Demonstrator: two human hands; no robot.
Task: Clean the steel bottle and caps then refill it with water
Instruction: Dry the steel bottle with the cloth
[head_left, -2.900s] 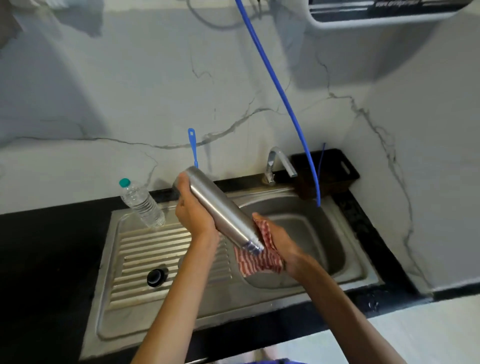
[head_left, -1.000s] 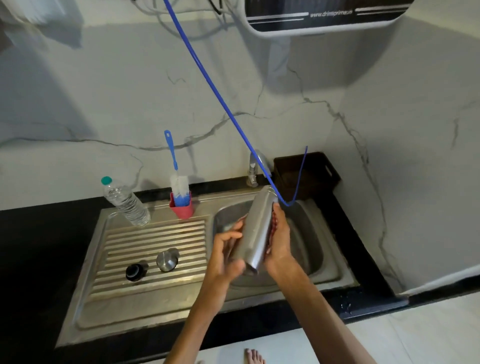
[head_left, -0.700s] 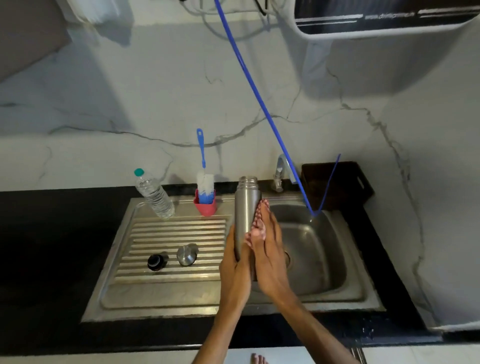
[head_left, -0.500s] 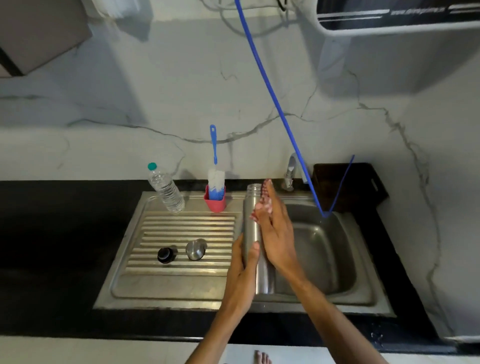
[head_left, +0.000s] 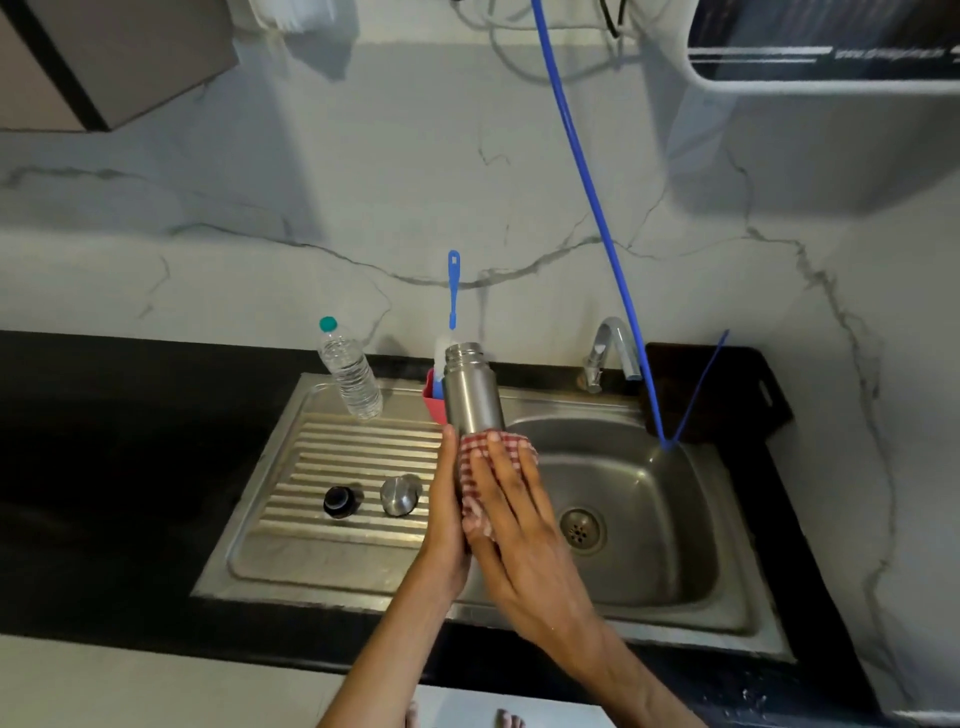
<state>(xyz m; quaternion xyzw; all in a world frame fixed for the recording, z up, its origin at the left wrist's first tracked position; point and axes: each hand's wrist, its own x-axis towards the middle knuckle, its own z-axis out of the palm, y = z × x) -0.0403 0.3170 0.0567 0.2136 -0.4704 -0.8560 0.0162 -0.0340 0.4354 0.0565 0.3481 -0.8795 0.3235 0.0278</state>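
The steel bottle (head_left: 472, 395) stands upright and uncapped in the air over the seam between drainboard and sink basin (head_left: 649, 493). My left hand (head_left: 444, 519) grips its lower left side. My right hand (head_left: 519, 519) lies over a red checked cloth (head_left: 470, 467) wrapped round the bottle's lower half, its straight fingers pressing the cloth to the steel. The bottle's bottom is hidden behind my hands. A black cap (head_left: 340, 501) and a steel cap (head_left: 400, 494) rest on the ribbed drainboard (head_left: 322, 447) to the left.
A plastic water bottle (head_left: 350, 374) stands at the drainboard's back. A blue bottle brush (head_left: 453, 291) sits in a red holder (head_left: 434, 402) behind the steel bottle. The tap (head_left: 608, 348) and a hanging blue tube (head_left: 587, 187) are at the right, beside a dark tray (head_left: 737, 384).
The bottle went from tilted to upright with its mouth up. My right hand slid the cloth down from the bottle's neck to its lower half. The view shifted right.
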